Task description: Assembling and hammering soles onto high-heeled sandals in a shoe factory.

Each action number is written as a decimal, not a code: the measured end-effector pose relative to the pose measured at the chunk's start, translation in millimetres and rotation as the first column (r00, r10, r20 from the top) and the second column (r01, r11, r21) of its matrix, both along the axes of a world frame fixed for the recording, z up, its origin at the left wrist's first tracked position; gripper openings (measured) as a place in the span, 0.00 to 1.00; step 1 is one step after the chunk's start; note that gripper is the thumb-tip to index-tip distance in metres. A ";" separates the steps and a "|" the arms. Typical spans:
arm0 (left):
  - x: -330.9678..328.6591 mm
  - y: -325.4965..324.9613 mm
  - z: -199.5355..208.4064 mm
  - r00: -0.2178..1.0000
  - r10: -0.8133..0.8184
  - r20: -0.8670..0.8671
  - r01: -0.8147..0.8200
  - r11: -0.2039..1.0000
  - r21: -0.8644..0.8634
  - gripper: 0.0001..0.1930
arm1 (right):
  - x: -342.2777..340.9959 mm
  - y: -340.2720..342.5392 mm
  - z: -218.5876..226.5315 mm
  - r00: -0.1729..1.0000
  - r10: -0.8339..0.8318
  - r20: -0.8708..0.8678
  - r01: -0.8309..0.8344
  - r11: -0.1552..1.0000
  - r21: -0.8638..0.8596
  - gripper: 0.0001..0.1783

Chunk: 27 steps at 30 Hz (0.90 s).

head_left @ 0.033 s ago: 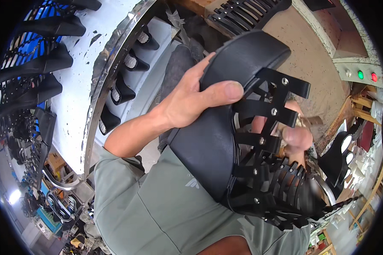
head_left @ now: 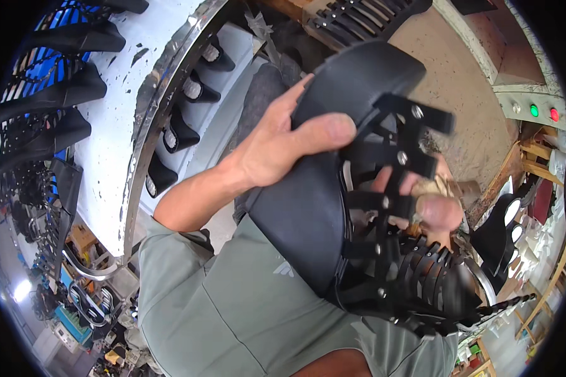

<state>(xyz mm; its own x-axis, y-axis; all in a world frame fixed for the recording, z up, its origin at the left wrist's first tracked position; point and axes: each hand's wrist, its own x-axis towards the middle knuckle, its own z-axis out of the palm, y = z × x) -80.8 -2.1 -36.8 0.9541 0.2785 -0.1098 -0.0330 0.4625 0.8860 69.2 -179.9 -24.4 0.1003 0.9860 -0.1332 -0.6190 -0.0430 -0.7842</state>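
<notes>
So there's a white tabletop (head_left: 116, 138) on the left, its shiny metal edging (head_left: 188, 28) all scuffed up, with dark shoe pieces (head_left: 75, 85) lying across its far side. Just below, a pale shelf (head_left: 239, 41) has a row of curled black pieces (head_left: 181, 133) on it. Over on the right, a control panel (head_left: 516, 112) has a green button (head_left: 534, 110) and a red one, near a dusty brown worktop (head_left: 468, 94). Bottom left it's pretty cluttered: a teal machine-looking thing (head_left: 71, 325) and a bright light (head_left: 22, 291).
</notes>
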 end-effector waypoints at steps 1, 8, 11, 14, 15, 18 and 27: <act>-1.1 1.0 1.5 0.999 0.033 -0.032 -0.033 0.999 0.002 0.32 | 0.0 -0.9 4.7 0.997 0.074 0.034 -0.075 0.997 0.009 0.14; -16.3 5.9 -14.5 0.973 0.104 -0.205 -0.094 0.994 0.058 0.30 | -5.5 -11.8 -11.2 0.974 0.132 0.184 -0.159 0.978 0.138 0.14; -21.9 4.1 -20.3 0.946 0.117 -0.303 -0.121 0.993 0.008 0.30 | -12.0 -21.0 -31.6 0.896 0.128 0.425 -0.277 0.910 0.309 0.19; -26.5 0.9 -23.8 0.936 0.133 -0.325 -0.157 0.986 -0.049 0.30 | -38.2 -27.8 -35.1 0.997 -0.025 0.080 -0.012 0.905 0.425 0.15; -29.2 -0.9 -27.4 0.931 0.145 -0.335 -0.178 0.982 -0.069 0.31 | -36.4 -24.9 -29.0 0.965 -0.047 0.260 -0.081 0.884 0.461 0.14; -37.1 -0.9 -29.0 0.917 0.180 -0.356 -0.220 0.973 -0.074 0.31 | -44.1 -32.1 -16.0 0.892 -0.132 0.431 -0.104 0.870 0.482 0.16; -27.7 3.7 -17.0 0.971 0.129 -0.201 -0.117 0.991 0.070 0.33 | -15.8 -8.2 -16.6 0.840 -0.078 0.537 -0.166 0.905 0.392 0.11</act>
